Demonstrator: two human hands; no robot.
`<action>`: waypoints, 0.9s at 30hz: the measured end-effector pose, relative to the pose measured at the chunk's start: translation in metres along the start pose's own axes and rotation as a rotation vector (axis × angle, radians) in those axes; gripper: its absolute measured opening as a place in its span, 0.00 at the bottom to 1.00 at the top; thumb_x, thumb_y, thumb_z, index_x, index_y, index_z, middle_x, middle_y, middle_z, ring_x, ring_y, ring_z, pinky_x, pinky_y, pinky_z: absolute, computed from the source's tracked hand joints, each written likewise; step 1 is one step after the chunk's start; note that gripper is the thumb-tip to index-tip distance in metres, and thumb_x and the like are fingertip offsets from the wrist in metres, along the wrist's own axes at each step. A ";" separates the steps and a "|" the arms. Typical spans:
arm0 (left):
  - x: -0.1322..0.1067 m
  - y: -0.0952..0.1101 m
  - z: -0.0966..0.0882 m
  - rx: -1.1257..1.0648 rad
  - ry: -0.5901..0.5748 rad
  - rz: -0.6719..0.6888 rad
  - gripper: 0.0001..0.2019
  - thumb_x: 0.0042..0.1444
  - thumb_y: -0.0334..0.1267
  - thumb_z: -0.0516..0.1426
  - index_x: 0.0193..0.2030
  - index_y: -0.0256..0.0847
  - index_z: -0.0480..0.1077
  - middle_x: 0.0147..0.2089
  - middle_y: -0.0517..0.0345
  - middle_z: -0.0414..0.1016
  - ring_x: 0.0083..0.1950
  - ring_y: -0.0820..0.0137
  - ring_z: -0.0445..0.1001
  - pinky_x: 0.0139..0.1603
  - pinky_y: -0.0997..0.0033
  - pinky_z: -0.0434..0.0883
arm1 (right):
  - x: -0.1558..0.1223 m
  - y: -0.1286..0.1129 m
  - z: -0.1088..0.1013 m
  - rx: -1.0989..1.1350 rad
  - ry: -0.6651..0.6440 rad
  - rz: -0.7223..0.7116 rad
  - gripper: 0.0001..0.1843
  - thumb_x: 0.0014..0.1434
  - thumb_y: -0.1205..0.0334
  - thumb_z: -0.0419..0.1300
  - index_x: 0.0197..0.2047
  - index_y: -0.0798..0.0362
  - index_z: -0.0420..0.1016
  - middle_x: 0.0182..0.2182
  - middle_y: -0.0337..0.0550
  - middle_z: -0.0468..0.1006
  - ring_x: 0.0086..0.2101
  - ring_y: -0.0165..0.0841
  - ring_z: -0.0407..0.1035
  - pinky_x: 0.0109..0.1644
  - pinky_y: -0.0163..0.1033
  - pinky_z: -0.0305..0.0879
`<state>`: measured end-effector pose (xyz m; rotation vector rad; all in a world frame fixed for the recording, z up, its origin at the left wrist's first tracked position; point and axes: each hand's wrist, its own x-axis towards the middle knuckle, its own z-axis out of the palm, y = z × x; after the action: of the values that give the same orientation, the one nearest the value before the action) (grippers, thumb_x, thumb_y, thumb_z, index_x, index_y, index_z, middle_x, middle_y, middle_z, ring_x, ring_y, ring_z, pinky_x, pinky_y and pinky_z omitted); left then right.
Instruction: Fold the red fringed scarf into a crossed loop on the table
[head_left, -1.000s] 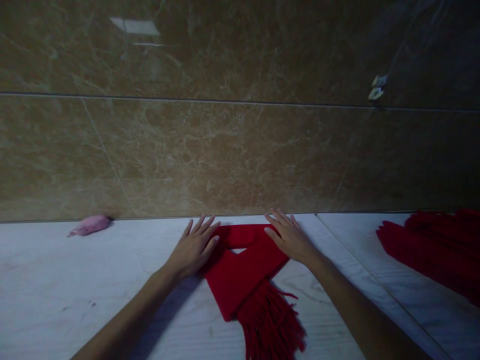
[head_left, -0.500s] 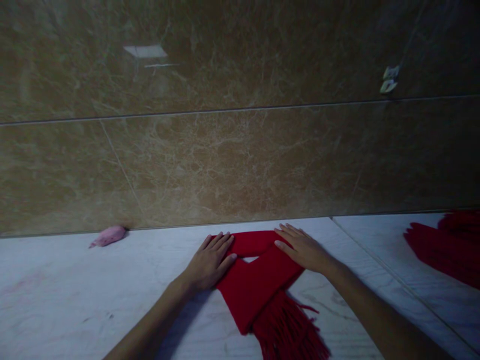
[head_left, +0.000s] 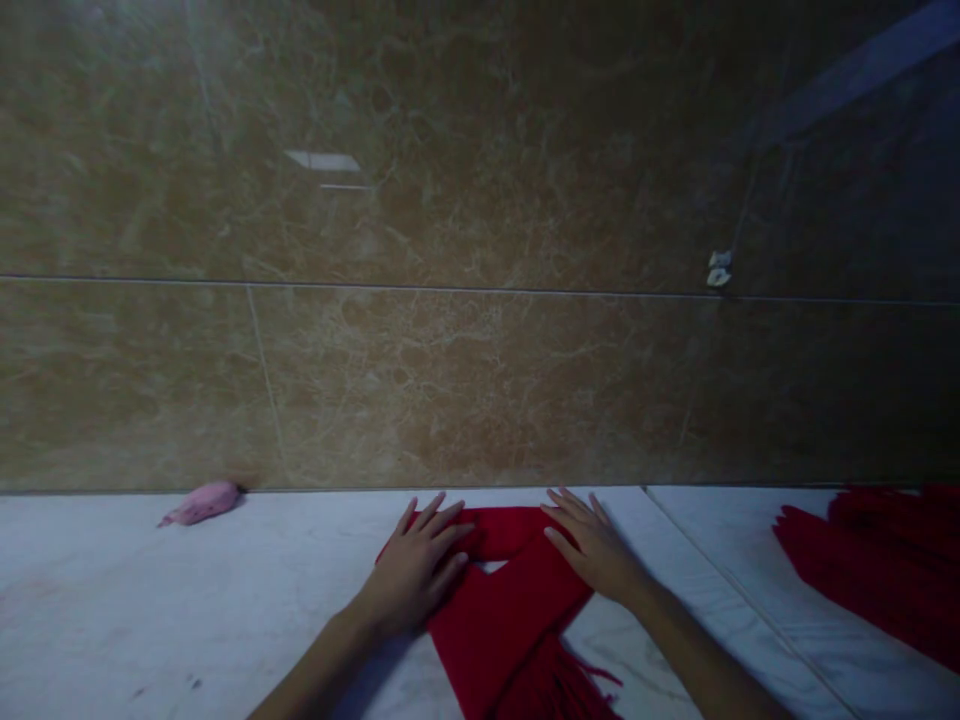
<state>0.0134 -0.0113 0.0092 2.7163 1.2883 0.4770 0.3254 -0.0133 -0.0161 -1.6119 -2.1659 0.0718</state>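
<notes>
A red fringed scarf (head_left: 504, 630) lies folded in a crossed shape on the white table (head_left: 150, 620), close to the wall. My left hand (head_left: 416, 570) rests flat on the scarf's left fold, fingers spread. On the right fold lies my right hand (head_left: 596, 545), also flat with fingers apart. A small gap of table shows between the two folds. The fringe runs off the bottom edge of the picture.
A brown marble-tile wall (head_left: 480, 300) rises right behind the table. A small pink object (head_left: 201, 502) lies at the wall's foot on the left. More red scarves (head_left: 870, 560) are piled at the right, on a second white surface.
The view has tilted upward, so table and scarf sit lower in the picture. My left hand has slid further onto the scarf's left fold. The right hand stays pressed on its fold.
</notes>
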 end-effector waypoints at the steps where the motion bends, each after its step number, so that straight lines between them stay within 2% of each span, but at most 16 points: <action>1: 0.000 0.003 0.000 -0.026 0.027 0.045 0.18 0.72 0.42 0.50 0.64 0.51 0.72 0.72 0.54 0.68 0.75 0.54 0.59 0.76 0.38 0.43 | 0.000 -0.005 0.000 -0.006 0.014 -0.037 0.24 0.72 0.53 0.51 0.65 0.47 0.74 0.70 0.48 0.64 0.72 0.42 0.51 0.77 0.63 0.34; 3: 0.000 0.009 0.002 -0.079 0.035 0.126 0.14 0.72 0.38 0.50 0.56 0.50 0.75 0.59 0.56 0.79 0.63 0.60 0.72 0.73 0.45 0.52 | 0.000 -0.015 0.001 0.022 0.004 -0.101 0.24 0.73 0.53 0.49 0.65 0.47 0.74 0.71 0.47 0.63 0.72 0.40 0.51 0.77 0.60 0.35; 4: 0.001 0.011 0.003 -0.090 0.027 0.149 0.13 0.72 0.38 0.50 0.53 0.49 0.76 0.54 0.56 0.81 0.57 0.61 0.75 0.69 0.48 0.57 | 0.000 -0.020 0.003 0.048 -0.022 -0.118 0.25 0.74 0.52 0.48 0.67 0.47 0.72 0.72 0.46 0.61 0.72 0.39 0.50 0.77 0.59 0.37; 6: 0.002 0.013 0.007 -0.070 0.010 0.152 0.12 0.72 0.41 0.51 0.48 0.45 0.76 0.48 0.55 0.81 0.52 0.61 0.75 0.60 0.53 0.63 | 0.000 -0.028 0.005 0.089 -0.096 -0.126 0.28 0.74 0.48 0.46 0.71 0.47 0.66 0.74 0.46 0.58 0.73 0.39 0.48 0.77 0.59 0.39; 8: 0.002 0.014 0.009 -0.027 0.003 0.140 0.13 0.72 0.42 0.51 0.44 0.43 0.76 0.47 0.53 0.79 0.51 0.60 0.74 0.58 0.53 0.64 | -0.001 -0.035 0.004 0.092 -0.148 -0.138 0.29 0.74 0.48 0.46 0.73 0.47 0.63 0.74 0.46 0.57 0.73 0.40 0.47 0.77 0.61 0.39; 11: 0.003 0.014 0.010 -0.026 0.013 0.134 0.13 0.71 0.45 0.52 0.42 0.41 0.74 0.46 0.52 0.79 0.49 0.59 0.73 0.57 0.55 0.63 | -0.003 -0.050 -0.001 0.094 -0.113 -0.233 0.23 0.73 0.52 0.51 0.65 0.48 0.74 0.71 0.48 0.64 0.71 0.43 0.53 0.76 0.62 0.38; 13: 0.005 0.013 0.010 -0.074 0.042 0.114 0.12 0.70 0.45 0.53 0.43 0.41 0.73 0.44 0.53 0.79 0.46 0.61 0.74 0.55 0.58 0.64 | -0.005 -0.065 -0.002 0.154 -0.071 -0.301 0.19 0.72 0.53 0.52 0.57 0.48 0.79 0.63 0.49 0.75 0.64 0.42 0.64 0.73 0.58 0.48; 15: 0.007 0.012 0.012 -0.121 0.059 0.106 0.13 0.70 0.45 0.52 0.42 0.40 0.73 0.39 0.54 0.79 0.41 0.64 0.74 0.53 0.60 0.64 | -0.006 -0.081 0.004 0.250 -0.066 -0.296 0.19 0.74 0.51 0.50 0.51 0.49 0.79 0.51 0.47 0.81 0.53 0.40 0.72 0.64 0.52 0.62; 17: 0.009 0.010 0.014 -0.152 0.044 0.122 0.16 0.70 0.45 0.50 0.35 0.40 0.73 0.34 0.55 0.78 0.36 0.66 0.72 0.52 0.60 0.63 | -0.007 -0.091 0.013 0.315 -0.081 -0.253 0.22 0.75 0.47 0.46 0.45 0.50 0.77 0.42 0.45 0.82 0.45 0.38 0.73 0.55 0.48 0.65; 18: 0.010 0.008 0.015 -0.182 0.036 0.115 0.19 0.69 0.47 0.50 0.31 0.40 0.71 0.31 0.56 0.77 0.34 0.67 0.71 0.51 0.61 0.63 | -0.007 -0.094 0.018 0.335 -0.080 -0.229 0.23 0.74 0.46 0.46 0.41 0.50 0.75 0.40 0.44 0.81 0.42 0.38 0.72 0.53 0.47 0.64; 20: 0.011 0.004 0.016 -0.327 0.011 0.047 0.24 0.67 0.53 0.51 0.24 0.40 0.67 0.25 0.59 0.72 0.29 0.69 0.67 0.45 0.64 0.63 | -0.007 -0.093 0.025 0.379 -0.069 -0.177 0.23 0.72 0.43 0.47 0.37 0.50 0.72 0.37 0.43 0.79 0.40 0.37 0.71 0.55 0.47 0.62; 23: 0.013 -0.002 0.016 -0.746 -0.017 -0.141 0.32 0.60 0.68 0.53 0.21 0.40 0.63 0.19 0.63 0.64 0.24 0.73 0.60 0.31 0.70 0.60 | -0.007 -0.086 0.026 0.470 -0.126 -0.109 0.24 0.69 0.41 0.52 0.32 0.51 0.70 0.31 0.39 0.77 0.36 0.35 0.70 0.56 0.46 0.61; 25: 0.014 -0.010 0.013 -1.019 0.030 -0.263 0.35 0.54 0.74 0.54 0.21 0.40 0.64 0.19 0.62 0.65 0.22 0.73 0.61 0.26 0.71 0.60 | -0.007 -0.080 0.022 0.509 -0.194 -0.096 0.25 0.66 0.39 0.55 0.28 0.51 0.68 0.28 0.37 0.74 0.33 0.33 0.67 0.50 0.42 0.62; 27: 0.013 -0.022 0.005 -1.180 0.162 -0.367 0.36 0.52 0.76 0.55 0.24 0.39 0.69 0.22 0.56 0.74 0.24 0.68 0.70 0.28 0.68 0.68 | -0.008 -0.074 0.018 0.541 -0.238 -0.098 0.26 0.62 0.38 0.58 0.25 0.51 0.66 0.25 0.36 0.71 0.30 0.32 0.64 0.41 0.38 0.61</action>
<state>0.0060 0.0129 0.0025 1.4635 0.9882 1.0038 0.2540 -0.0408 -0.0127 -1.2302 -2.1373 0.7825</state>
